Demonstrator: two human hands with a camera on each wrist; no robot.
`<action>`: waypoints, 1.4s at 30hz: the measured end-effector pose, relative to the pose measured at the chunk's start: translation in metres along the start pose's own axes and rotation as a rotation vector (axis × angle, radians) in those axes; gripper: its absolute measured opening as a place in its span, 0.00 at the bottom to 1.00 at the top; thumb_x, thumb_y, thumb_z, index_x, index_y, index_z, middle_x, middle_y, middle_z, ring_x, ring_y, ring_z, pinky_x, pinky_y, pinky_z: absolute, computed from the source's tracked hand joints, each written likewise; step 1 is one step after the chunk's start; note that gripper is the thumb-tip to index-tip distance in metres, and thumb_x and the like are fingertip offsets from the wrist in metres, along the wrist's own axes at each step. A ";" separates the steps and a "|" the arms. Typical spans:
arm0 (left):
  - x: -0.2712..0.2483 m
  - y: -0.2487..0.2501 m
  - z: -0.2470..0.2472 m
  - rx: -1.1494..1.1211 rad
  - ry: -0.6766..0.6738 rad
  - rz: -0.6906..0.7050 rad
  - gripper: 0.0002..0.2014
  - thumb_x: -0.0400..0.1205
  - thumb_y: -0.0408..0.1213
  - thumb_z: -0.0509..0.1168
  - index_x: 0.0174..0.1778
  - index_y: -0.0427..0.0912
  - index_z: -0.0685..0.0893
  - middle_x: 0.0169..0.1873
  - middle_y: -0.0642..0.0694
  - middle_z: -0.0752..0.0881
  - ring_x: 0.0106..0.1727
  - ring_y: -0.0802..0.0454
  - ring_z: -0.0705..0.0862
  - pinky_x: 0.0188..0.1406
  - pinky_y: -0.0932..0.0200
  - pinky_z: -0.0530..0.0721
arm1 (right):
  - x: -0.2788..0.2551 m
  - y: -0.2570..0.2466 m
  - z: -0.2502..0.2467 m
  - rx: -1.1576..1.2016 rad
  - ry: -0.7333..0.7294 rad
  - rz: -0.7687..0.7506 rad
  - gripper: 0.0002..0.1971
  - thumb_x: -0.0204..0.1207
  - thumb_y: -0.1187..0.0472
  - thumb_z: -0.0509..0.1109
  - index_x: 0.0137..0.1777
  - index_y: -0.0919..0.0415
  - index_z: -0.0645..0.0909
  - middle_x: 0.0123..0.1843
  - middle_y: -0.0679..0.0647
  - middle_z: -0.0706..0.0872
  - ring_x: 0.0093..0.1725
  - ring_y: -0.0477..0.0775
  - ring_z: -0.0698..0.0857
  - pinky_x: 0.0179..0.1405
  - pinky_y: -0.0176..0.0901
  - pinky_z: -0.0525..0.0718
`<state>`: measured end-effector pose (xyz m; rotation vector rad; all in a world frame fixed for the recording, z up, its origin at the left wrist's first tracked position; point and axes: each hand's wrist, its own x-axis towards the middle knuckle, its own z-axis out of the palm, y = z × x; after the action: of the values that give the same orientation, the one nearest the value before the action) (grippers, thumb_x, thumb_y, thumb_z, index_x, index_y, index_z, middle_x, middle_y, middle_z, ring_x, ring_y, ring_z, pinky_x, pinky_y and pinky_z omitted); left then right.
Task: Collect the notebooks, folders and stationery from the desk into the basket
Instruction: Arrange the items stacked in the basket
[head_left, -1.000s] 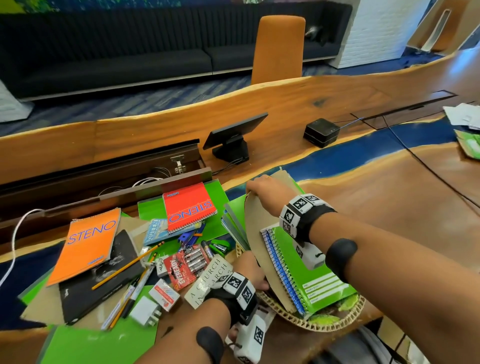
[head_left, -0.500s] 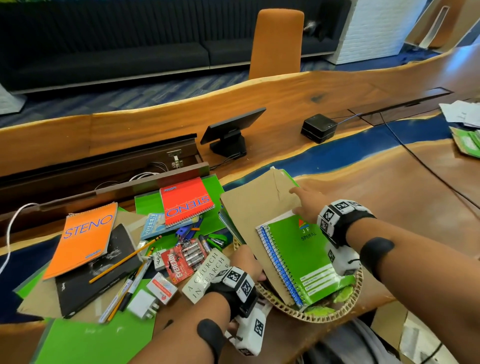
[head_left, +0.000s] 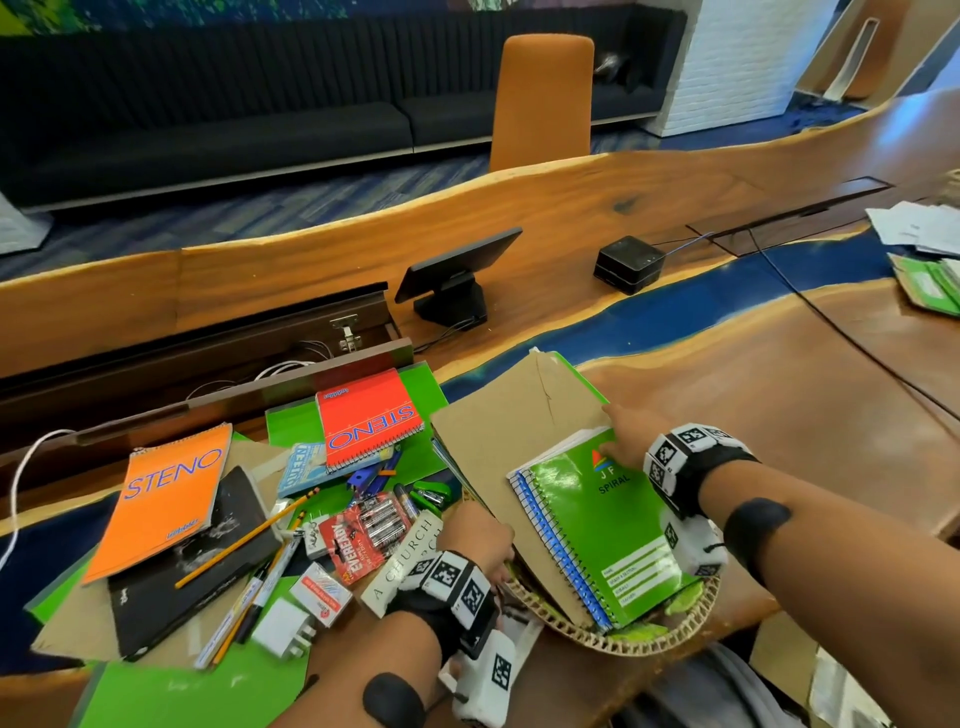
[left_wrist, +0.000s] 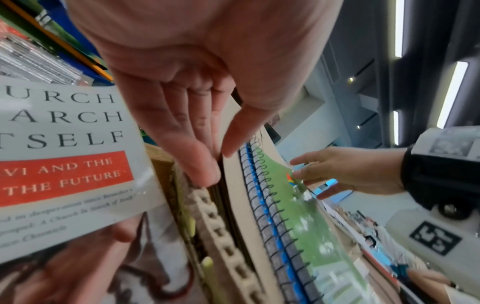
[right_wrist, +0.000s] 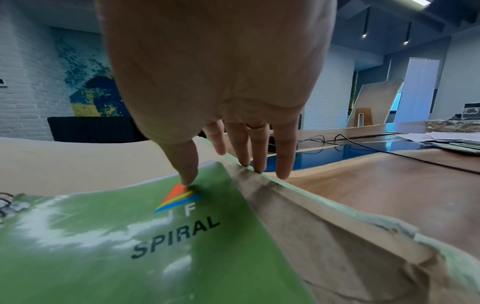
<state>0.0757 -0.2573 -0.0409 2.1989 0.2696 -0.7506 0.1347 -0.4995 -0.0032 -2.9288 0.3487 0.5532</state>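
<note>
"STENO" on the orange pad and red pad; "SPIRAL" on the green notebook; "EVEREADY" on the battery pack.

Ahead of me an orange chair stands behind the far edge of the long wooden desk, with a dark sofa against the wall beyond it. A small tilted screen on a stand sits on the desk beside an open cable trough with white wires inside. To its right I see a black box with a cable. A white power adapter lies near me.
</note>
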 end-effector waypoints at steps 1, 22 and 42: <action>0.000 0.000 0.001 -0.003 0.007 -0.008 0.08 0.82 0.33 0.65 0.41 0.34 0.86 0.34 0.41 0.92 0.23 0.48 0.88 0.33 0.55 0.90 | -0.001 0.000 0.000 -0.015 -0.005 0.001 0.31 0.77 0.48 0.71 0.76 0.58 0.67 0.60 0.59 0.86 0.56 0.61 0.86 0.56 0.54 0.86; -0.016 -0.007 -0.023 0.186 0.089 0.194 0.17 0.78 0.53 0.70 0.30 0.46 0.77 0.33 0.43 0.90 0.37 0.45 0.89 0.42 0.49 0.88 | -0.042 -0.093 0.014 0.100 0.140 -0.404 0.33 0.79 0.53 0.67 0.83 0.46 0.59 0.85 0.53 0.60 0.83 0.56 0.59 0.81 0.58 0.62; -0.103 -0.278 -0.160 0.079 0.531 -0.282 0.06 0.79 0.45 0.71 0.46 0.51 0.81 0.52 0.46 0.85 0.56 0.43 0.84 0.57 0.48 0.82 | -0.112 -0.237 0.116 0.104 -0.256 -0.912 0.15 0.82 0.58 0.64 0.67 0.47 0.82 0.69 0.47 0.83 0.69 0.50 0.79 0.69 0.42 0.73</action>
<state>-0.0533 0.0529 -0.0672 2.4345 0.8404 -0.3068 0.0529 -0.2282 -0.0457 -2.4788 -0.9015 0.6876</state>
